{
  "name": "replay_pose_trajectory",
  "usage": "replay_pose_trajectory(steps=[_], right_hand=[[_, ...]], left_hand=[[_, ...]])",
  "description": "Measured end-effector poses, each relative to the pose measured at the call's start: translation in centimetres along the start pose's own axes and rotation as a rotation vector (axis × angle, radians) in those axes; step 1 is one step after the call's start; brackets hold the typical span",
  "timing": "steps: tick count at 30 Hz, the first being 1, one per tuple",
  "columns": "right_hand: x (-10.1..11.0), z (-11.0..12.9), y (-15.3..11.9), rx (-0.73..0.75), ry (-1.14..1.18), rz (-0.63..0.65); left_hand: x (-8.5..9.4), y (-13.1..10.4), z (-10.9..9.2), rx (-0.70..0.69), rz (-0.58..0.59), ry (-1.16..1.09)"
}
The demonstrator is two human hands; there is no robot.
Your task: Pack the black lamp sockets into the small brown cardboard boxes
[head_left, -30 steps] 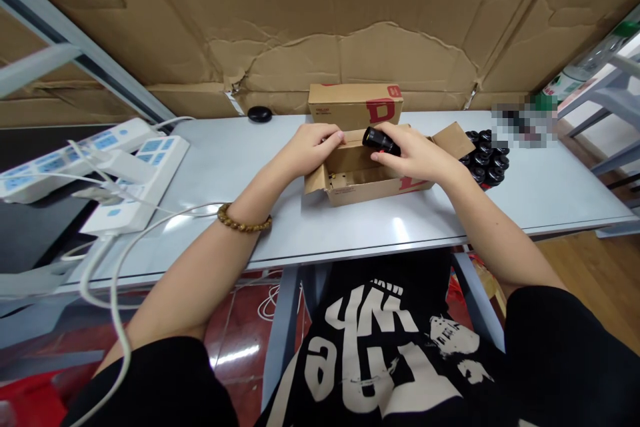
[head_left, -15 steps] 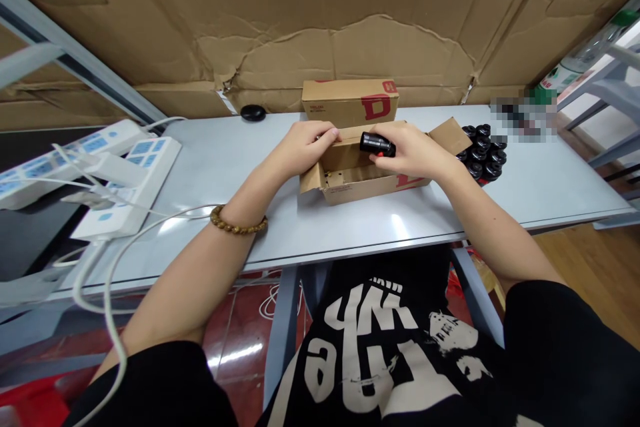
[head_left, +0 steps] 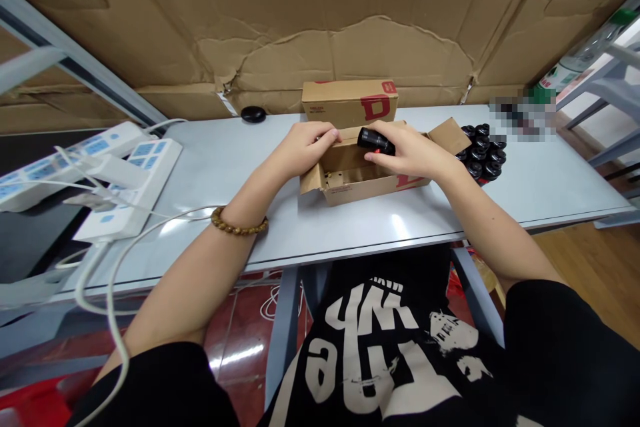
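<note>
An open cardboard box (head_left: pixel 357 193) with red print sits on the table in front of me. At its far left rim, my left hand (head_left: pixel 306 148) is closed on the cardboard, thumb on top and some fingers hidden. My right hand (head_left: pixel 414 152) grips a short black flashlight (head_left: pixel 371 140) with a small red part, tilted over the box's opening. Small holes or specks show inside the box on its left; its right inside is hidden by my right hand. Several black flashlights (head_left: pixel 481 153) stand bunched together just right of the box's raised flap (head_left: pixel 451 137).
Behind the open box stands a closed box (head_left: pixel 335 101). White power strips (head_left: pixel 135 193) and cables lie at left, near a round black object (head_left: pixel 253 114). A cardboard sheet (head_left: pixel 320 7) backs the table (head_left: pixel 280 233). A plastic bottle (head_left: pixel 575 63) stands at far right.
The flashlight in my right hand has tilted a little, its left end shifting slightly left. My right thumb has also slid left. My left hand stays on the box rim.
</note>
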State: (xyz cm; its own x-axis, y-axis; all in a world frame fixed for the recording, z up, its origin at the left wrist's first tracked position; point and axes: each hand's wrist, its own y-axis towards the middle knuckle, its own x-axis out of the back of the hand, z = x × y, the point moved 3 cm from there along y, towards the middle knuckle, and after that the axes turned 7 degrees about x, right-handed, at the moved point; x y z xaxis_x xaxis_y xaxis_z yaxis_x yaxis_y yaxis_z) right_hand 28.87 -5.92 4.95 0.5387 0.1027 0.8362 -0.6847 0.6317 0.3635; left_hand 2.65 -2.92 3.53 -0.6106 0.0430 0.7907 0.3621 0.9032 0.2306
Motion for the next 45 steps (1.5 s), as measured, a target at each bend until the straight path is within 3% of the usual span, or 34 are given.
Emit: replay_pose_trajectory(steps=[25, 34, 45], right_hand=[[0.16, 0.26, 0.09, -0.003, -0.002, -0.01], [-0.06, 0.05, 0.23, 0.105, 0.038, -0.014], [0.27, 0.58, 0.12, 0.032, -0.026, -0.021]], left_hand=[[0.05, 0.07, 0.05, 0.002, 0.002, 0.018], [0.03, 0.07, 0.09, -0.007, 0.006, 0.014], [-0.01, 0.03, 0.02, -0.006, 0.006, 0.028]])
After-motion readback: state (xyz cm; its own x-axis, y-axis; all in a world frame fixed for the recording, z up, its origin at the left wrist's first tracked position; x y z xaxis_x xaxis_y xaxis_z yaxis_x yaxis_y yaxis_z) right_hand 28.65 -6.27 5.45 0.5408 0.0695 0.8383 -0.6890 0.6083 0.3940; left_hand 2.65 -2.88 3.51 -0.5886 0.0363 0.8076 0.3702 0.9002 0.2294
